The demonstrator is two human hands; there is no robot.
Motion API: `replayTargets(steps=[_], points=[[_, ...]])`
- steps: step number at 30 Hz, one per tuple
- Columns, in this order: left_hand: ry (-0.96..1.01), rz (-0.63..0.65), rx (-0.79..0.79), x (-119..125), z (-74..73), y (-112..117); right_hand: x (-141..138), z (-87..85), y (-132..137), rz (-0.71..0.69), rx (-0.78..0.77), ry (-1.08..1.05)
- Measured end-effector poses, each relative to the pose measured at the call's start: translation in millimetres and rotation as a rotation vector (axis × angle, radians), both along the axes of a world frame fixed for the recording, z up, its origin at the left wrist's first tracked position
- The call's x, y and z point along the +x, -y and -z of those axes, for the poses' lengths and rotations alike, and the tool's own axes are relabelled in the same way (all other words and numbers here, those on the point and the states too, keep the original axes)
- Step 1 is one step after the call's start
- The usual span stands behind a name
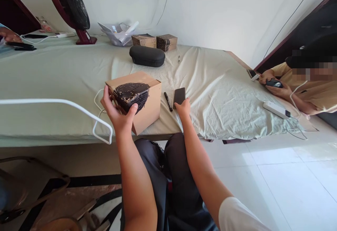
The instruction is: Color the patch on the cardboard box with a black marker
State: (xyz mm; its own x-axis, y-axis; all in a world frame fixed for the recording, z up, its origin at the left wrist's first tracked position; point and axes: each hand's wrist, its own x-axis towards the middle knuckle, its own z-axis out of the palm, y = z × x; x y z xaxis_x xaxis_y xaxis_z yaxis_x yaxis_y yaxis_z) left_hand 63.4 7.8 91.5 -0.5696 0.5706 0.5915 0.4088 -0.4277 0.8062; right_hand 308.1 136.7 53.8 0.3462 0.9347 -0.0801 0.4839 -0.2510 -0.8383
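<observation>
A brown cardboard box (147, 97) with a black scribbled patch on its near face stands near the front edge of the bed (52, 73). My left hand (117, 113) grips the box's near left corner, thumb on the black patch. My right hand (182, 109) reaches onto the bed and touches the near end of a dark phone (179, 95) lying flat; whether it grips the phone is hidden. A black marker (168, 101) lies between the box and the phone.
A black oblong case (146, 55), two small boxes (154, 41), a plastic bag (117, 34) and a fan (72, 6) stand further back. A white cable (60, 103) crosses the left. Another person sits at the right holding a dark object (273, 83); a white power strip (276, 109) lies nearby.
</observation>
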Motion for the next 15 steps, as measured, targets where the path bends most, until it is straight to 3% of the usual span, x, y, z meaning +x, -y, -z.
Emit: replayTargets(steps=[4,7,10,15], points=[[0.015,-0.011,0.046,0.9,0.2,-1.6,4.7,5.3,4.5,-0.040,0.051,-0.340],[0.026,-0.006,0.038,1.0,1.9,-4.7,6.9,-1.0,12.3,-0.087,0.091,-0.616],[0.051,0.032,0.036,0.0,4.4,-8.6,8.5,-20.0,24.6,-0.200,0.151,-0.838],[0.069,0.101,0.054,-4.1,10.2,-16.4,3.1,-55.5,47.6,-0.536,0.249,-1.291]])
